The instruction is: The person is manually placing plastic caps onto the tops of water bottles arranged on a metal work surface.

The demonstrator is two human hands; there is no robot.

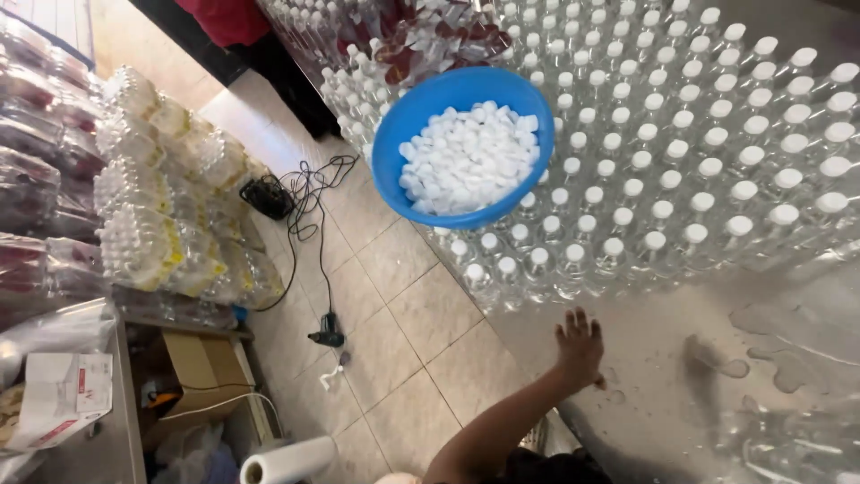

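Bottles (681, 170), clear plastic ones with white caps, stood packed in tight rows across the far part of a steel table (645, 358), filling it from the near edge of the block up to the top of the view. On top of the bottles at the left side of the block sat a blue bowl (394, 143) heaped with loose white caps (470, 161). The near part of the table was bare metal, wet in places, with small puddles (748, 318) to the right.

One hand (580, 348) reached onto the bare metal just short of the front row of bottles. Its fingers were spread and it held nothing; the palm faced down, low over the wet surface, though whether it touched the metal could not be told. The forearm ran back toward the bottom of the view. Which hand it was could not be told for certain; it looked like the left, and no other hand showed.

Left of the table lay a pale tiled floor (394, 296) with a black cable (309, 197) trailing across it. Further left, shrink-wrapped packs of bottles (152, 206) were stacked against the wall. Below them stood an open cardboard box (202, 367), and a roll of clear plastic film (287, 459) lay near the bottom edge. At the top, behind the table, part of a person in a red garment (224, 18) was visible.
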